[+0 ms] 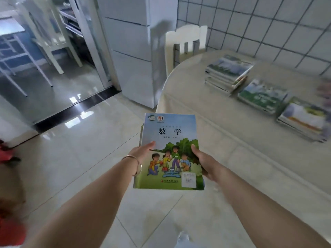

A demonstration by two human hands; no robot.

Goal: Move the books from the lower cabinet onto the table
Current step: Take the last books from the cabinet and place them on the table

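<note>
My left hand (pixel 143 152) and right hand (pixel 201 161) grip a book (pixel 170 138) titled 数学, white sticker near its lower corner; the sticker's writing is unreadable.

Book (pixel 168 151) cover reads "数学"; smaller print & white sticker illegible.

Both arms reach forward, left hand (pixel 141 152) and right hand (pixel 203 161) gripping, thumbs on top.

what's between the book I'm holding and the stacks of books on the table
Only bare tablecloth: in the head view, nothing sits on the table between the held math book and the book stacks.
</note>
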